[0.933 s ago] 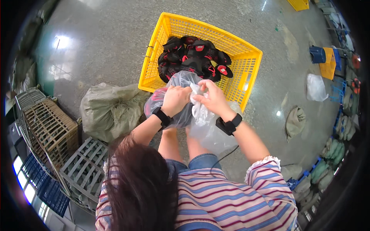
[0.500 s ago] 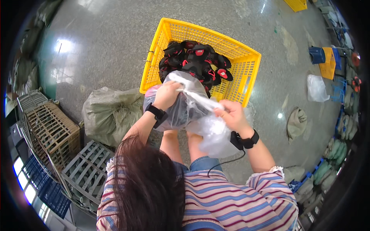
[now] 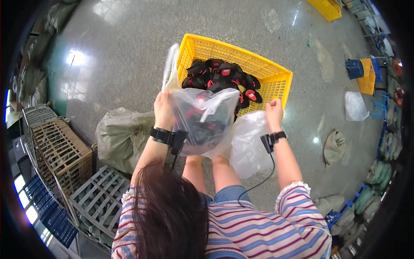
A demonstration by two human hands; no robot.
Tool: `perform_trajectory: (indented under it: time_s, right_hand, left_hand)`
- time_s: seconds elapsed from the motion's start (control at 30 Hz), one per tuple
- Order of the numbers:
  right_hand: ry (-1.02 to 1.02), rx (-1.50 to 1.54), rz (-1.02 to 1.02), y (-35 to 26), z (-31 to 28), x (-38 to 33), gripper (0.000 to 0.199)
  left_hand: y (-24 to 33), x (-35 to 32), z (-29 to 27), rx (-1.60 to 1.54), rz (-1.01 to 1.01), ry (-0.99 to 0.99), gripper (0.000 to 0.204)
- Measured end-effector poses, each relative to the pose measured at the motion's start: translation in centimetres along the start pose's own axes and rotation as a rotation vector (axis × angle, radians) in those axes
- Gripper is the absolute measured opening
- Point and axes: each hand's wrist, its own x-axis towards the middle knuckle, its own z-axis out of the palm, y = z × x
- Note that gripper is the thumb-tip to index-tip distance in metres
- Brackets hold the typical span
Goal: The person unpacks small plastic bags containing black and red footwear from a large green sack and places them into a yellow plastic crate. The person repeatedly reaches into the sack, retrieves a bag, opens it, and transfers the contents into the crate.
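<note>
A clear plastic bag is stretched in front of me over the near left side of a yellow basket. Dark contents with red patches show through its film. My left hand is closed on the bag's left edge, where a strip of plastic sticks up above the fingers. On the other side, my right hand pinches the corner of a hanging sheet of clear plastic; whether this belongs to the same bag I cannot tell. Black shoe-like items with red trim lie heaped inside the basket.
A tied greenish woven sack stands left of my legs, beside slatted crates. On the floor to the right lie a beige sack and a clear bag. A blue bucket is farther off.
My hands have moved apart, the left leftward, the right up and rightward. The bag's twisted white top has spread out between them. The basket appears slightly lower in view.
</note>
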Motion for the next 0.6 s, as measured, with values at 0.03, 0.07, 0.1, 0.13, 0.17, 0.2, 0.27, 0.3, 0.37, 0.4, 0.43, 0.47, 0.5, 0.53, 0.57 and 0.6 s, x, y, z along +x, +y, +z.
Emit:
perform_trajectory:
  time_s: [0.03, 0.07, 0.1, 0.13, 0.17, 0.2, 0.27, 0.3, 0.37, 0.4, 0.43, 0.47, 0.5, 0.53, 0.57, 0.6]
  right_hand:
    - [-0.004, 0.08, -0.079, -2.5, -0.8, -1.4, 0.023]
    - [-0.193, 0.162, -0.25, -4.9, -0.2, -3.4, 0.039]
    - [-0.386, 0.208, -0.323, -8.4, 0.1, -6.3, 0.052]
    - [-0.476, 0.084, -0.481, -8.7, 1.2, -8.8, 0.067]
    - [-0.647, 0.224, -0.475, -9.9, 4.0, -11.7, 0.074]
    - [-0.717, 0.203, -0.407, -8.7, 7.4, -13.4, 0.07]
    - [-0.448, 0.135, -0.431, -9.4, 9.6, -12.5, 0.039]
    - [-0.438, 0.07, -0.357, -8.4, 10.0, -10.1, 0.032]
    - [-0.43, -0.009, -0.239, -4.5, 9.6, -5.4, 0.029]
    - [-0.361, 0.349, -0.009, -4.3, 8.7, -4.8, 0.028]
    - [-0.275, 0.697, 0.224, -4.4, 7.8, -4.0, 0.028]
    - [-0.306, 0.678, 0.203, -4.1, 6.9, -3.7, 0.026]
    - [-0.34, 0.655, 0.178, -3.7, 6.1, -4.1, 0.025]
    - [-0.431, 0.578, 0.113, -3.3, 5.1, -4.6, 0.022]
    - [-0.518, 0.494, 0.049, -2.9, 3.9, -5.1, 0.02]
    - [-0.599, 0.58, 0.132, -2.5, 2.9, -5.5, 0.018]
  left_hand:
    - [-0.3, -0.3, -0.2, -0.069, -0.012, 0.022, 0.023]
    - [-1.8, -0.5, 0.0, -0.033, -0.065, -0.022, 0.023]
    - [-3.2, -2.0, 1.9, 0.181, -0.016, -0.114, 0.023]
    - [-3.1, -4.2, 5.4, 0.119, -0.051, -0.249, 0.022]
    - [-5.6, -3.8, 5.7, 0.05, -0.052, -0.258, 0.02]
    - [-6.1, -4.5, 7.0, 0.075, 0.002, -0.343, 0.017]
    - [-6.2, -4.8, 7.5, 0.144, 0.023, -0.503, 0.018]
    - [-5.1, -5.0, 7.6, 0.204, 0.095, -0.586, 0.02]
    - [-0.6, -4.0, 4.7, 0.791, 0.704, -0.39, 0.029]
    - [-0.1, -2.7, 1.0, 0.91, 0.772, -0.201, 0.036]
    - [-0.8, -0.9, -3.1, 1.019, 0.842, -0.01, 0.042]
    - [-3.2, 0.3, -8.5, 1.091, 0.71, 0.003, 0.048]
    - [-6.6, 0.8, -13.6, 1.155, 0.573, 0.021, 0.055]
    - [-9.8, 0.9, -16.8, 1.05, 0.262, -0.081, 0.062]
    - [-12.6, 0.7, -18.5, 0.923, -0.042, -0.186, 0.069]
    - [-15.6, -0.1, -18.6, 0.973, -0.099, -0.222, 0.071]
